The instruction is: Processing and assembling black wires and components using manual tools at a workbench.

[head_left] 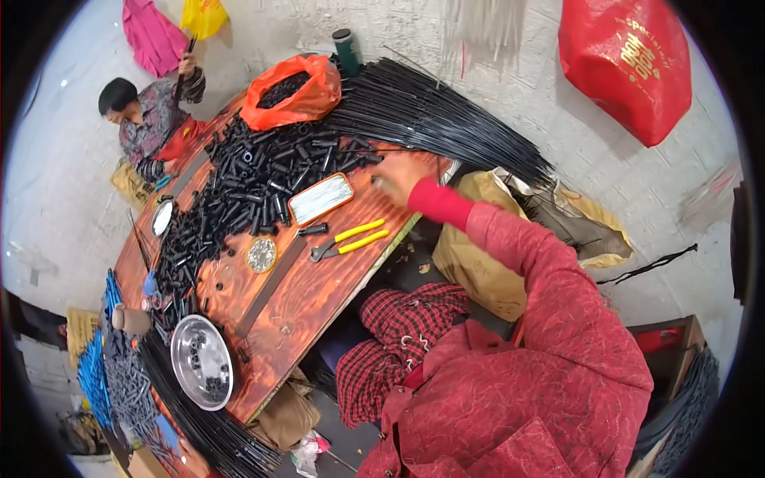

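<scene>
My right hand [400,177], in a red cuff, reaches over the table's right edge, beside the black tubes and the rod bundle. Motion smears its fingers; a small dark spot shows at the fingertips, and I cannot tell what it is. Low at the left edge, my left hand [191,458] shows only in part, beside long black rods [211,410]; its fingers are unclear. Short black tubes [255,179] lie heaped over the table. Near my right hand lie a white-filled orange-rimmed tray [321,199] and yellow-handled pliers [349,240].
On the wooden table [319,291] stand a metal bowl [202,362], a round tin [261,255] and an orange bag [291,92]. More black rods [430,111] jut past the far right corner. A paper sack [478,263] stands below. Another person [151,127] sits across.
</scene>
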Demonstrator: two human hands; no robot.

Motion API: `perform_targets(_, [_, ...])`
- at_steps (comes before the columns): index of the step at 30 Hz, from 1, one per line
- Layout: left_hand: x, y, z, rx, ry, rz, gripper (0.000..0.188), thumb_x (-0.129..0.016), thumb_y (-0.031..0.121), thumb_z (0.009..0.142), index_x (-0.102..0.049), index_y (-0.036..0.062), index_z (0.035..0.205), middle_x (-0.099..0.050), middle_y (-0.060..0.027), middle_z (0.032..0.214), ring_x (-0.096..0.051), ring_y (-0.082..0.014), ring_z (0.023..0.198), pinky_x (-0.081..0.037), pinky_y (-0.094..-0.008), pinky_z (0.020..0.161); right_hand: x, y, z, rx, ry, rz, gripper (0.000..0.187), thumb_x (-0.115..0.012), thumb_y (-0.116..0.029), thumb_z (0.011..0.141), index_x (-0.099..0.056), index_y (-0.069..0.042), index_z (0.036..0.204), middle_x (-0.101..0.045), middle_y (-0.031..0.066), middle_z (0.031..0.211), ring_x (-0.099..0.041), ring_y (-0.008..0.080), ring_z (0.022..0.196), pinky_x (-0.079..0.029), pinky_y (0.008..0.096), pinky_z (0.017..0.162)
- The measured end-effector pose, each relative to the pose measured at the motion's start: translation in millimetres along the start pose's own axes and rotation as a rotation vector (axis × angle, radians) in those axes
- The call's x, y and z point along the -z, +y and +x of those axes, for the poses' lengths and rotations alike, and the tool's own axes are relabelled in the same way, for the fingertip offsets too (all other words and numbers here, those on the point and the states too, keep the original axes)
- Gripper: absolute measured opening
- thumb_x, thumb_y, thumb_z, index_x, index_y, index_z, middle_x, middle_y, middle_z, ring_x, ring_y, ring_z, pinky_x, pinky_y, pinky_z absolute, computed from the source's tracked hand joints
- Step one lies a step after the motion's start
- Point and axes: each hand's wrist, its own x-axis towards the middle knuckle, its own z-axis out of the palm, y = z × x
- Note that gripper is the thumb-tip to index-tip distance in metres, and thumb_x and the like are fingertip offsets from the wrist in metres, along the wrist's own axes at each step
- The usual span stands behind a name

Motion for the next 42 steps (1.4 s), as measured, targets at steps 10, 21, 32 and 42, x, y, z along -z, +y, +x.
perform_targets(10, [35, 177, -30, -0.186, -0.106, -0.316, 0.042, -0.050, 0.029, 0.098, -0.055, -0.0049, 0.122, -0.061, -0.0128, 0.114, -0.057, -0.0209, 0.104, -0.041, -0.0311, 0.094, 29, 140, 18, -0.442, -0.082, -0.419, 0.020, -0.064, -0.014, 0.073, -0.065, -0.008, 0.093, -0.064, 0.0130, 0.099, -0.061, 0.0328, 0.094, -0.052, 0.0433, 0.078])
perform_targets(21, [14, 325, -66, -0.380, -0.193, -0.429, 0.032, -0.053, 0.020, 0.096, -0.059, -0.0048, 0.115, -0.063, -0.0137, 0.107, -0.059, -0.0204, 0.096, -0.045, -0.0310, 0.086, 43, 157, 24, -0.353, -0.106, -0.298, 0.022, -0.068, -0.024, 0.074, -0.066, -0.006, 0.087, -0.067, 0.0159, 0.092, -0.066, 0.0324, 0.087, -0.052, 0.0429, 0.074])
perform_targets(32, [-5, 318, -82, -0.313, -0.285, -0.530, 0.036, -0.057, 0.023, 0.095, -0.058, -0.0050, 0.118, -0.064, -0.0118, 0.108, -0.059, -0.0187, 0.100, -0.044, -0.0290, 0.089, 36, 150, 17, -0.304, -0.132, -0.353, 0.015, -0.068, -0.019, 0.072, -0.067, -0.005, 0.080, -0.067, 0.0144, 0.086, -0.066, 0.0325, 0.083, -0.053, 0.0428, 0.072])
perform_targets(42, [-4, 316, -90, -0.322, -0.295, -0.580, 0.027, -0.055, 0.014, 0.095, -0.061, -0.0050, 0.113, -0.065, -0.0125, 0.106, -0.060, -0.0195, 0.098, -0.045, -0.0303, 0.090, 61, 152, 41, -0.474, -0.153, -0.367, 0.022, -0.069, -0.021, 0.072, -0.069, -0.004, 0.087, -0.070, 0.0161, 0.087, -0.068, 0.0354, 0.082, -0.054, 0.0444, 0.069])
